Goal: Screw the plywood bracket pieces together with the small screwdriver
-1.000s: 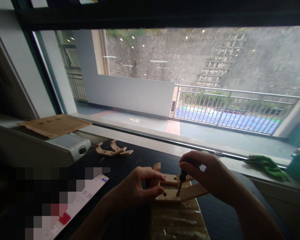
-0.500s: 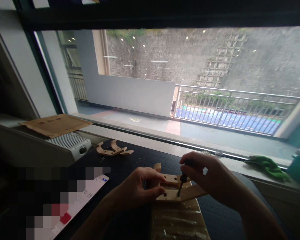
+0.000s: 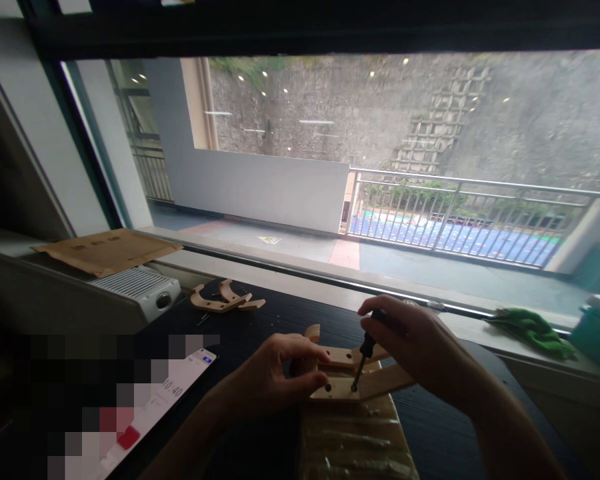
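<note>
My right hand (image 3: 417, 340) grips the dark handle of a screwdriver (image 3: 367, 348), which leans slightly to the right. Its tip meets a hole in the near bar of a pale wooden frame (image 3: 337, 391). The frame has two bars with round holes, and part of it lies behind my hands. Pinching the frame's left end are the thumb and fingers of my left hand (image 3: 285, 365). Under the frame is a box wrapped in shiny clear tape (image 3: 353, 440); a curved wooden end (image 3: 313, 331) sticks up behind my left fingers.
Curved wooden pieces (image 3: 225, 301) lie on the dark table (image 3: 260, 327) at the back left, with small slim bits beside them. A phone (image 3: 165, 407) lies at the left, partly blurred. A brown envelope (image 3: 110, 250) rests by the window, and a green cloth (image 3: 533, 333) on the sill.
The fingers of my right hand have shifted on the screwdriver, with the index finger now lifted higher and straighter. My left hand keeps its hold, and the view has moved slightly.
</note>
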{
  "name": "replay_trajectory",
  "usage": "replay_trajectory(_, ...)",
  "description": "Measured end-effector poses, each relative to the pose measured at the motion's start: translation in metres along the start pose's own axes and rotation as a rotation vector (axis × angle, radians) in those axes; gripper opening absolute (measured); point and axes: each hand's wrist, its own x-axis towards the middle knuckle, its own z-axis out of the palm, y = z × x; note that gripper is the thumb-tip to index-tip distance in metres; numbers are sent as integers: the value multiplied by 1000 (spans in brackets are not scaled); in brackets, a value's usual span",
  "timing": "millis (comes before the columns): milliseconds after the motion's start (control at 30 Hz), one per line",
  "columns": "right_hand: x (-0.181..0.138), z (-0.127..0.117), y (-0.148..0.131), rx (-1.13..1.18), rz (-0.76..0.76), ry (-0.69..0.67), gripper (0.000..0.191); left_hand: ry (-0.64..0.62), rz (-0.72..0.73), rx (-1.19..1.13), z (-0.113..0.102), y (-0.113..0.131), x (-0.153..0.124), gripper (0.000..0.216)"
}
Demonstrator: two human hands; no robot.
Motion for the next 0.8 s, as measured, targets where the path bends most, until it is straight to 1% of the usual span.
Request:
replay_trajectory(100, -1, 0, -3, 3, -32, -22, 19, 1, 2, -2, 0, 1, 0, 25)
replay_trajectory(200, 0, 1, -3, -25, -36, -8, 19, -1, -2, -3, 0, 2, 0, 24)
replay_trajectory(367, 2, 0, 3, -81, 4, 40, 23, -4, 26, -8, 0, 0, 0, 25)
replay_trajectory(467, 1, -2, 1, -70, 14, 23, 23, -6, 25, 3, 0, -1, 0, 25)
replay_trajectory(567, -4, -5, -4, -19, -30, -12, 21, -8, 16, 14, 0, -1, 0, 25)
replay_trajectory(700, -6, -8, -9, 11, -118, -7, 21, -7, 21, 8, 0, 0, -1, 24)
replay_trajectory(800, -5, -7, -9, 3, -105, -25, 22, -3, 10, 7, 0, -1, -1, 24)
